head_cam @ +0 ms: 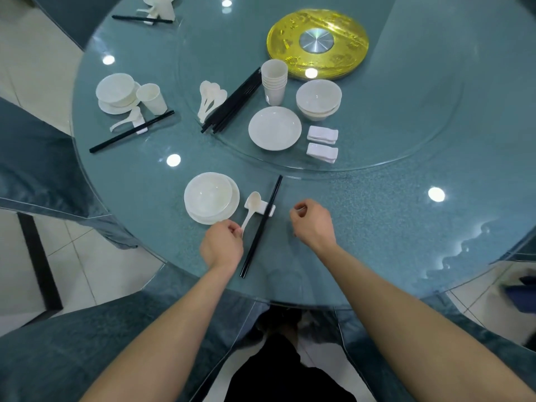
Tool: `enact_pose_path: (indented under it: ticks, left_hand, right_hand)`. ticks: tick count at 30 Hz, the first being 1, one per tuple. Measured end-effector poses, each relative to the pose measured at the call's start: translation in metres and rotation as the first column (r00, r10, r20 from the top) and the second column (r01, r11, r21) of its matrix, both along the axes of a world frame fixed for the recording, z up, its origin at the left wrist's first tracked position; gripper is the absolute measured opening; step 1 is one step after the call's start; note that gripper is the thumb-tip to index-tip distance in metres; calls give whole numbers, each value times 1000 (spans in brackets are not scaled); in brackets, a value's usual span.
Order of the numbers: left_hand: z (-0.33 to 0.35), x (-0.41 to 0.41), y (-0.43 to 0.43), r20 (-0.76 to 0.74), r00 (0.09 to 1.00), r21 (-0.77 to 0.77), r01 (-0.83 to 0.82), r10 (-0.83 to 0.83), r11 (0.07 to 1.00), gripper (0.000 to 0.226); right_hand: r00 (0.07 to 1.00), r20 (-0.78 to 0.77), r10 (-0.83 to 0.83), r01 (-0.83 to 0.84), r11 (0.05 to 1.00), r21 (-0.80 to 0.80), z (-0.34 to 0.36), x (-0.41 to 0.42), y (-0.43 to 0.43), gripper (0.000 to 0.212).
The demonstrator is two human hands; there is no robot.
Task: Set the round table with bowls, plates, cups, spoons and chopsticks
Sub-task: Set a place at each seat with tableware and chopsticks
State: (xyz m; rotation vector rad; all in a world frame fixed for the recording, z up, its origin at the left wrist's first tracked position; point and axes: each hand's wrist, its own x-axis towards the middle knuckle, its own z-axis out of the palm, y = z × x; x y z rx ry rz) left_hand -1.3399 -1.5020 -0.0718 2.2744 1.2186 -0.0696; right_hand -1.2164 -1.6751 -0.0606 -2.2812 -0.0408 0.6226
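In front of me a white bowl (207, 195) sits on a plate (234, 203). To its right a white rest (268, 209) carries a white spoon (251, 208) and black chopsticks (262, 224). My left hand (222, 246) pinches the spoon's handle end. My right hand (313, 223) hovers loosely curled to the right of the chopsticks and holds nothing. On the glass turntable (406, 134) lie spare spoons (208, 98), chopsticks (232, 101), stacked cups (274, 81), stacked bowls (318, 98), a plate (274, 128) and two rests (322, 142).
A finished setting with bowl (116, 91), cup (152, 98), spoon and chopsticks (132, 132) lies at the left; another setting (156, 10) is at the far edge. A gold disc (317, 43) sits at the centre. Blue-covered chairs (34, 158) ring the round table (391, 227).
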Motion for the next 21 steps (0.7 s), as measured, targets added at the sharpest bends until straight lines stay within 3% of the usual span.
enact_pose_path:
  ticks: [11,21]
  left_hand:
    - [9,-4,2,14,999,-39,35,-34,999,10]
    - [45,47,26,159,976,19,148,-149,989,6]
  right_hand:
    - [1000,23,3,-3,1000,-13,6,11,7,25]
    - [999,44,-28,27,999,42,27,43,19,22]
